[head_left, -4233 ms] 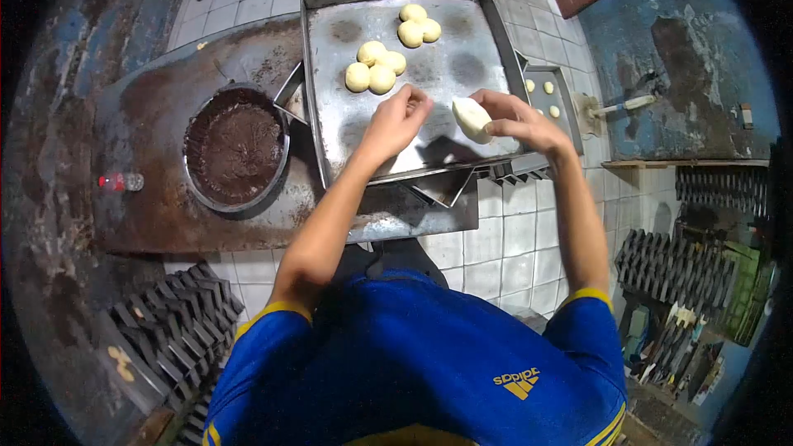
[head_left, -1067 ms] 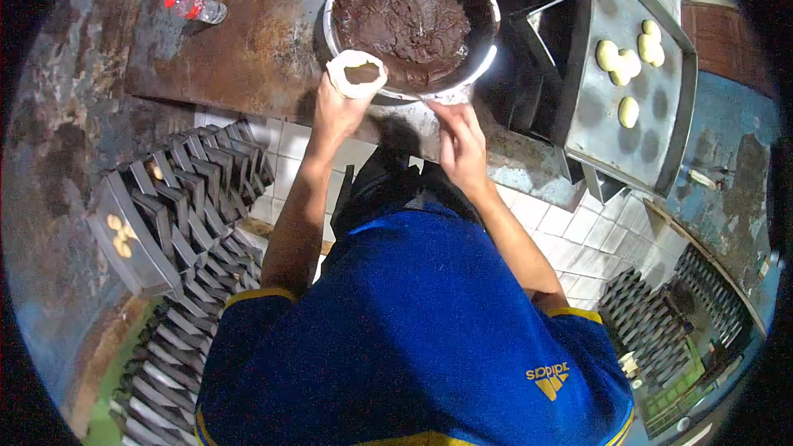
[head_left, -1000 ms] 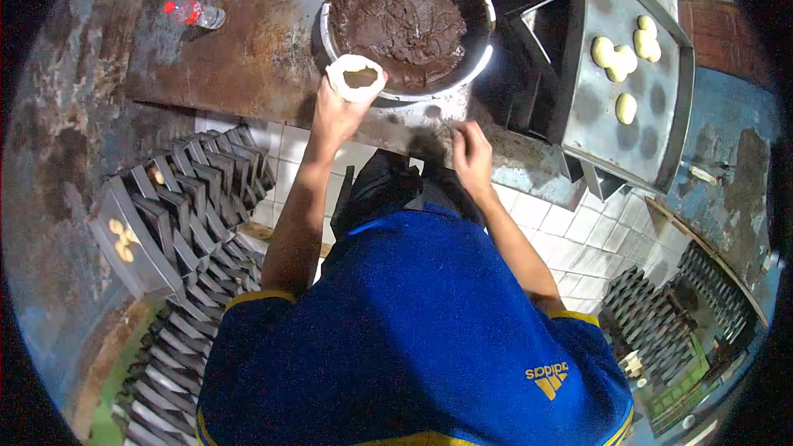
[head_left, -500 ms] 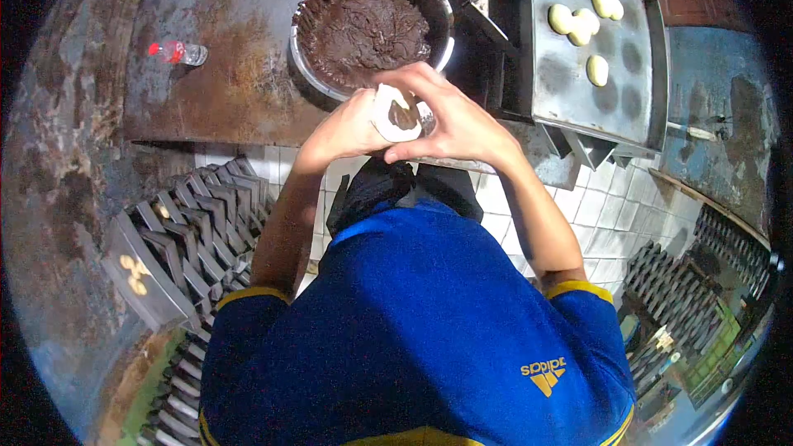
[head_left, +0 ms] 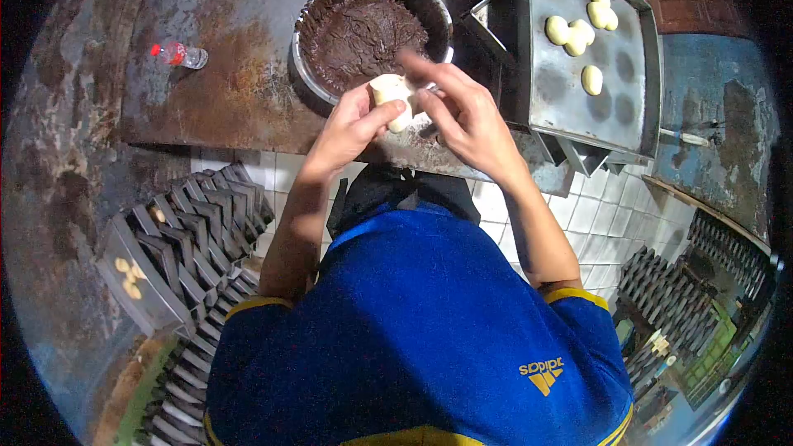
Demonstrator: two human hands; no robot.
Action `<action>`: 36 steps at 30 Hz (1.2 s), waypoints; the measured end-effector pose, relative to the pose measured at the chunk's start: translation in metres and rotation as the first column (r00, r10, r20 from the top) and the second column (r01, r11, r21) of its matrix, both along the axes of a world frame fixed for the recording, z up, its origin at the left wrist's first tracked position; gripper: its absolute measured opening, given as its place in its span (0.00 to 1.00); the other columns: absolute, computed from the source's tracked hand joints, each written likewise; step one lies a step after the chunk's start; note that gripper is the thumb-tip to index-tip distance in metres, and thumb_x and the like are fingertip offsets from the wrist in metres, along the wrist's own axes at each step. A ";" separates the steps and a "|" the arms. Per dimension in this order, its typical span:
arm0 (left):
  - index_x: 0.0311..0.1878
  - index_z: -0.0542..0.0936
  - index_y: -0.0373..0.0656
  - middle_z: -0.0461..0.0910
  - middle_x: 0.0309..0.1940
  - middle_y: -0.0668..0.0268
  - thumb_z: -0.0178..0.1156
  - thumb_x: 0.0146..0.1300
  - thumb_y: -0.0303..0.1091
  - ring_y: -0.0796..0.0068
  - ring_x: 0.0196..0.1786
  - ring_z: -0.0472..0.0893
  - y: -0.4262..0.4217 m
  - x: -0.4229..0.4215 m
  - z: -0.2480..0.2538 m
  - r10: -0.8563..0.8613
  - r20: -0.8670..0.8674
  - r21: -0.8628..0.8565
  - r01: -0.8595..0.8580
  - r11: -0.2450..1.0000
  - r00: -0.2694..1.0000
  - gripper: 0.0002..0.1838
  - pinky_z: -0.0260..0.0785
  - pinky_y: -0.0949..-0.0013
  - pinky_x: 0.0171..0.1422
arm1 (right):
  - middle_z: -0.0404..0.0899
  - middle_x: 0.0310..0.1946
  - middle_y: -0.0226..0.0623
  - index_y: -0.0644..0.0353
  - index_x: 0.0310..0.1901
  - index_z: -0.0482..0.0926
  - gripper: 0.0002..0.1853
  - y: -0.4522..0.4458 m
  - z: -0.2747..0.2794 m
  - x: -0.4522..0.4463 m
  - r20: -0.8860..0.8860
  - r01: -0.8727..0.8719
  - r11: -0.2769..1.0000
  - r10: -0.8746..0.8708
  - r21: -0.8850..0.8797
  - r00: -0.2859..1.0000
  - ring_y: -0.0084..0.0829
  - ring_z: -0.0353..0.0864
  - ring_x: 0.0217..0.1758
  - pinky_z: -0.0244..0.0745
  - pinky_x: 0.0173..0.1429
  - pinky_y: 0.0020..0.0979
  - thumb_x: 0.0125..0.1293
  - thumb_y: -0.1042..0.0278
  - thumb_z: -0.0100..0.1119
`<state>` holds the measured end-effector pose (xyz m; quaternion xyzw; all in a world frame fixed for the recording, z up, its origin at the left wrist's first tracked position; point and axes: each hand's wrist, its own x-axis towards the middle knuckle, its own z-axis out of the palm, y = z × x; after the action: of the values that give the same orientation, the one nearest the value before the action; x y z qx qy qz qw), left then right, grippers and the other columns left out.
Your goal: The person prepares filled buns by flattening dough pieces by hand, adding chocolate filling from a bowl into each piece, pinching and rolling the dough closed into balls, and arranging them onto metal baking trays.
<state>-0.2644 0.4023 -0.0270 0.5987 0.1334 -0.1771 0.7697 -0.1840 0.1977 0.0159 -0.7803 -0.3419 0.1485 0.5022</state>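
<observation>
Gripping a pale dough piece [head_left: 391, 102], the left hand [head_left: 349, 129] is holding it just above the centre of the frame, its thumb lying across the front. The dough's long axis is running steeply from upper left to lower right; its upper end is pointing towards the bowl [head_left: 302, 75], and its lower end is pointing towards the bottom of the frame. The right hand [head_left: 475, 120] is hovering just beside the dough, thumb and forefinger standing apart; the forefinger is blurring, and whether the thumb is touching the dough is impossible to tell.

Across the lower right of the blue shirt [head_left: 462, 306], yellow lettering [head_left: 541, 367] is reading "adidas", appearing upside down above its striped logo [head_left: 545, 383]. At upper left, a red-capped bottle [head_left: 180, 56] is lying on the table [head_left: 215, 111], its red label showing writing too small to read.

Dark paste [head_left: 363, 37] is filling the bowl's bottom at upper centre. At upper right, rounded dough balls [head_left: 591, 80] are resting on a metal tray [head_left: 555, 116], some clustering together.
</observation>
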 end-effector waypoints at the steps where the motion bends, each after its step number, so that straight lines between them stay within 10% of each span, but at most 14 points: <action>1: 0.56 0.82 0.39 0.83 0.43 0.73 0.66 0.73 0.40 0.85 0.44 0.78 -0.003 0.001 0.000 -0.004 0.003 -0.002 0.004 1.000 1.000 0.16 0.71 0.75 0.47 | 0.81 0.55 0.47 0.59 0.69 0.78 0.32 0.003 0.019 -0.003 -0.026 0.041 0.998 -0.042 -0.052 0.999 0.45 0.87 0.49 0.83 0.57 0.40 0.63 0.64 0.74; 3: 0.56 0.82 0.38 0.83 0.43 0.72 0.64 0.72 0.37 0.85 0.42 0.78 -0.012 0.002 -0.004 0.129 0.100 -0.092 -0.120 0.988 0.987 0.16 0.69 0.76 0.43 | 0.78 0.60 0.49 0.58 0.74 0.73 0.40 0.007 0.029 -0.002 -0.049 0.084 0.991 -0.089 -0.107 0.995 0.47 0.87 0.51 0.83 0.60 0.41 0.60 0.60 0.77; 5: 0.56 0.82 0.37 0.84 0.43 0.71 0.61 0.71 0.36 0.85 0.43 0.78 -0.013 0.003 -0.012 0.144 0.101 -0.145 -0.129 0.981 0.984 0.16 0.71 0.76 0.43 | 0.74 0.64 0.47 0.53 0.79 0.65 0.48 0.010 0.027 0.004 0.397 -0.113 0.970 0.193 -0.215 0.897 0.46 0.84 0.56 0.81 0.61 0.40 0.59 0.58 0.80; 12: 0.65 0.70 0.44 0.78 0.40 0.73 0.56 0.73 0.40 0.91 0.33 0.69 -0.007 0.010 0.018 0.073 -0.015 -0.479 -0.071 0.875 0.997 0.22 0.61 0.82 0.35 | 0.83 0.43 0.45 0.59 0.55 0.87 0.20 0.004 0.036 0.020 0.108 -0.060 0.998 0.062 -0.022 0.992 0.46 0.88 0.45 0.84 0.51 0.39 0.61 0.65 0.76; 17: 0.60 0.74 0.43 0.79 0.40 0.74 0.63 0.73 0.43 0.91 0.36 0.72 -0.037 0.016 0.027 0.108 0.225 -0.094 -0.088 0.992 0.968 0.19 0.63 0.82 0.37 | 0.86 0.43 0.44 0.60 0.54 0.89 0.15 -0.015 0.039 0.026 0.071 0.011 1.000 -0.010 -0.015 0.997 0.42 0.89 0.47 0.84 0.51 0.37 0.66 0.71 0.72; 21: 0.57 0.78 0.41 0.81 0.43 0.72 0.64 0.71 0.40 0.86 0.42 0.77 -0.065 0.026 0.032 0.279 0.240 -0.159 -0.245 0.956 0.930 0.18 0.70 0.78 0.43 | 0.73 0.70 0.47 0.55 0.77 0.70 0.40 -0.035 0.071 0.024 -0.006 0.020 0.995 -0.020 -0.100 1.000 0.39 0.85 0.56 0.83 0.60 0.35 0.64 0.61 0.75; 23: 0.58 0.79 0.40 0.82 0.45 0.70 0.64 0.70 0.38 0.82 0.44 0.80 -0.078 0.029 0.035 0.284 0.158 -0.253 -0.239 0.937 0.946 0.17 0.73 0.76 0.47 | 0.70 0.72 0.47 0.54 0.77 0.70 0.48 -0.044 0.064 0.028 0.337 -0.029 0.990 0.074 -0.136 0.939 0.47 0.82 0.61 0.80 0.65 0.41 0.56 0.52 0.82; 27: 0.63 0.74 0.44 0.79 0.39 0.70 0.60 0.71 0.38 0.88 0.31 0.74 -0.103 0.037 0.065 0.275 -0.030 -0.307 -0.271 0.912 0.961 0.20 0.62 0.81 0.27 | 0.81 0.48 0.41 0.54 0.63 0.84 0.31 -0.063 0.040 0.042 0.396 -0.085 0.996 0.064 0.037 0.916 0.44 0.84 0.49 0.83 0.54 0.41 0.59 0.54 0.79; 32: 0.63 0.70 0.43 0.79 0.33 0.70 0.64 0.76 0.37 0.91 0.26 0.71 -0.125 0.046 0.074 0.369 0.051 -0.422 -0.315 0.850 0.928 0.20 0.61 0.83 0.25 | 0.81 0.42 0.35 0.62 0.55 0.90 0.14 -0.086 0.035 0.041 -0.083 0.201 0.953 -0.186 0.227 0.979 0.27 0.81 0.45 0.77 0.45 0.29 0.72 0.67 0.70; 36: 0.58 0.76 0.36 0.86 0.42 0.64 0.71 0.68 0.24 0.85 0.39 0.80 -0.149 0.071 0.093 0.400 0.338 -0.163 -0.365 0.917 0.852 0.19 0.74 0.79 0.47 | 0.82 0.52 0.33 0.61 0.65 0.82 0.18 -0.105 0.039 0.034 -0.734 0.403 0.840 -0.007 0.364 0.679 0.24 0.81 0.54 0.81 0.49 0.29 0.77 0.68 0.65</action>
<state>-0.1938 0.2536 0.0657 0.5461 0.0964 0.0877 0.8275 -0.1500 0.0923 0.0548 -0.5396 -0.0553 0.2830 0.7910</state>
